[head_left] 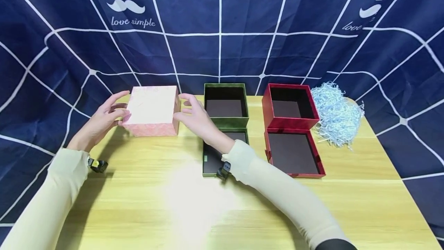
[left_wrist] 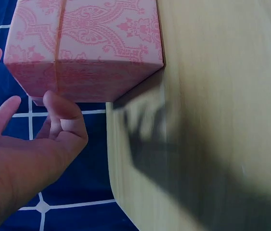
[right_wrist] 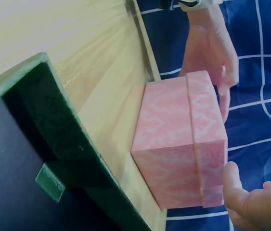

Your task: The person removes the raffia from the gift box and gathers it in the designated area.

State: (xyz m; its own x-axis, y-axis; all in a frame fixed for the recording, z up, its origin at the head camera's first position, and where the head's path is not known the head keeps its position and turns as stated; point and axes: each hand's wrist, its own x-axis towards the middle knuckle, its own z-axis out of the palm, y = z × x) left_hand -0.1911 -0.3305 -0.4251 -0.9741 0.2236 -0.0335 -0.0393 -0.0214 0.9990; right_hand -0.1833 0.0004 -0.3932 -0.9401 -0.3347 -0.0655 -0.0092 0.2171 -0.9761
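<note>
A pink patterned gift box with its lid on stands at the left rear of the table. My left hand is at its left side, fingers spread and loosely bent, the thumb by the front left corner. In the left wrist view the fingers of the left hand are close to the box's side without wrapping it. My right hand is at the box's right side, and its thumb reaches the lid in the right wrist view. Whether either hand touches firmly cannot be told.
A green box base and its upturned lid, partly hidden by my right arm, lie mid-table. Right of them are a red box base and red lid. Pale blue shredded paper is heaped at the right rear, near the curtain.
</note>
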